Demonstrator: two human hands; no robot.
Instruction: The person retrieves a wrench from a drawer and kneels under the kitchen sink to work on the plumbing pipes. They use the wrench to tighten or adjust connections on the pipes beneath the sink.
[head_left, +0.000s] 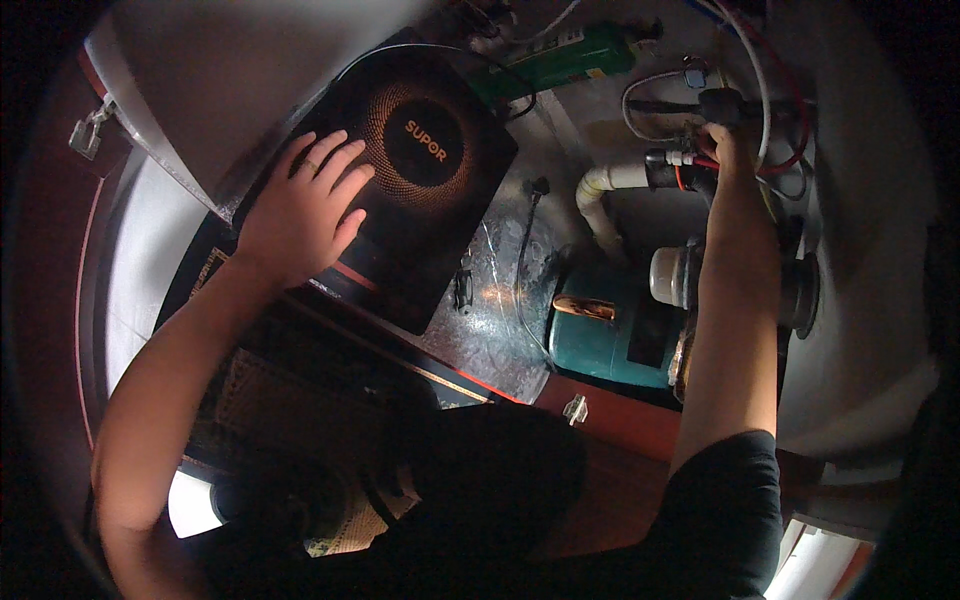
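Observation:
My left hand (311, 202) rests with its fingers spread on a black Supor induction cooktop (427, 240), which lies tilted inside a cabinet. Nothing is held in it. My right hand (718, 142) reaches deep into the cabinet, at the pipe fittings on the back wall. Its fingers are bent beside a metal hose fitting (686, 142), but most of them are hidden, so their grip is unclear. A red hose (802, 127) and a pale braided hose (761, 82) run close by it. Just below is a white plastic drain pipe (622, 178) with an elbow.
A teal appliance (600, 352) with a wood-coloured handle stands beneath my right forearm. A black power cord (520, 262) crosses the shiny cabinet floor (487, 322). At the back lies a green bottle (585, 56). Metal hinges (576, 409) stick out from the cabinet frame (615, 416).

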